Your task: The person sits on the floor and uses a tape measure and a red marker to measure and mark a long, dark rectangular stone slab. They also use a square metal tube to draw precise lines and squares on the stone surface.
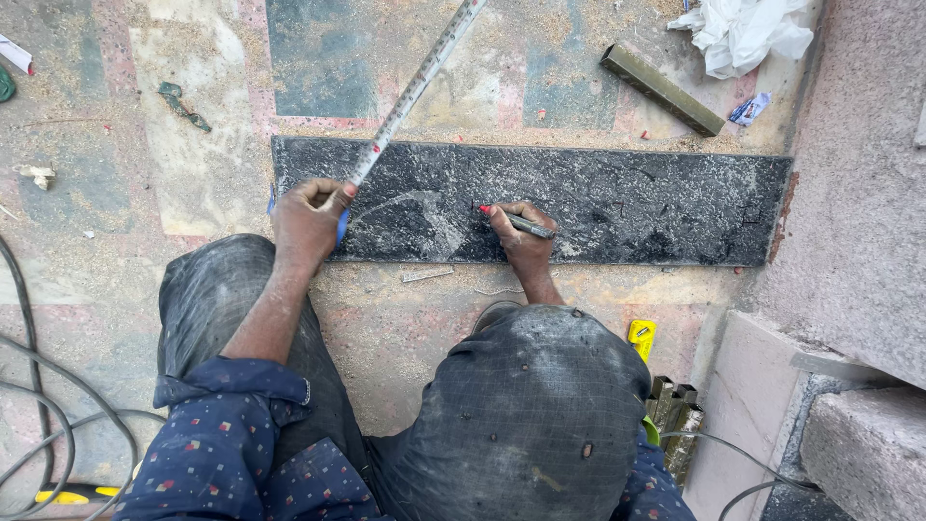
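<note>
1. Your left hand (309,220) is gripping a tape measure (417,89), its blade running up and away across the floor.
2. The dark stone slab (627,203) is lying flat before your knees.
3. Your right hand (521,236) is pinching a red-tipped marker (516,221), tip touching the slab.

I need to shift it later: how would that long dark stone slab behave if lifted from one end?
The dark stone slab looks stiff and probably heavy. Being long and thin, it might crack if lifted unsupported. Its dusty surface may feel slippery.
</note>
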